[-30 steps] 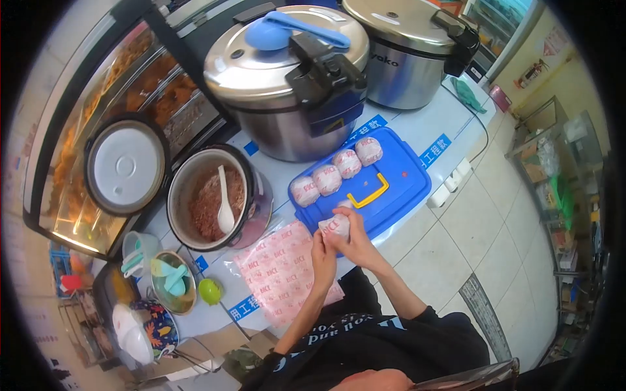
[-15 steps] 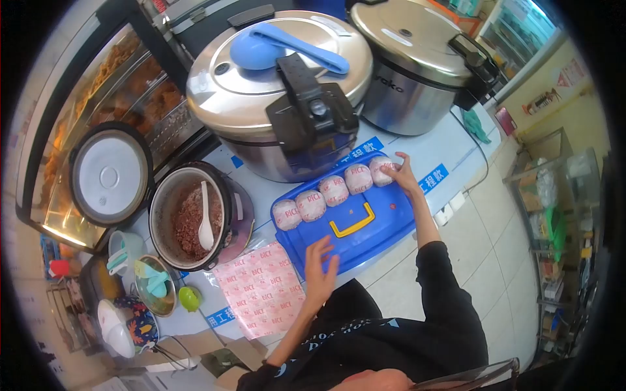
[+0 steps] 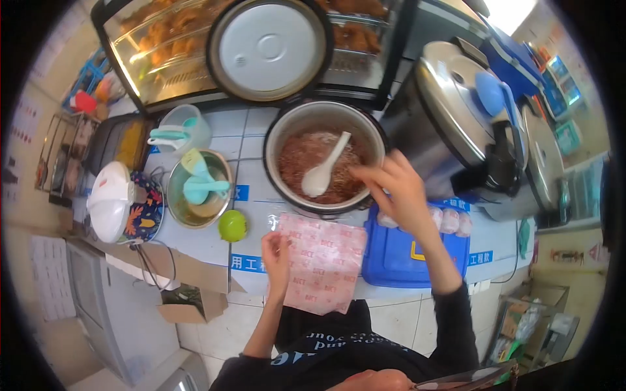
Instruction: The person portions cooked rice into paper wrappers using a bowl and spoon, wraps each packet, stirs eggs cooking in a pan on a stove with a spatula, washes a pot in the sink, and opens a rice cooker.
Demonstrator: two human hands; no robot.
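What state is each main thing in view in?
Round black-rimmed rice cooker: open, holding reddish-brown rice
White long-handled spoon: lying on the rice
Large silver metal cooker: lid shut
Blue plastic box with yellow handle: closed
White balls with red print: wrapped, on the box
Pink-and-white printed sheet: spread flat
Left hand: at the sheet's edge, grip unclear
Right hand: at the rice cooker, appears empty

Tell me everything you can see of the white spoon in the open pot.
The white spoon is one smooth, slightly shiny piece, plastic-looking, with a rounded oval bowl and a long, slim handle. It rests on the reddish-brown rice inside the pot, bowl toward the person and handle slanting away, up and right in the view. The right hand is close by, to its right, but not holding it.
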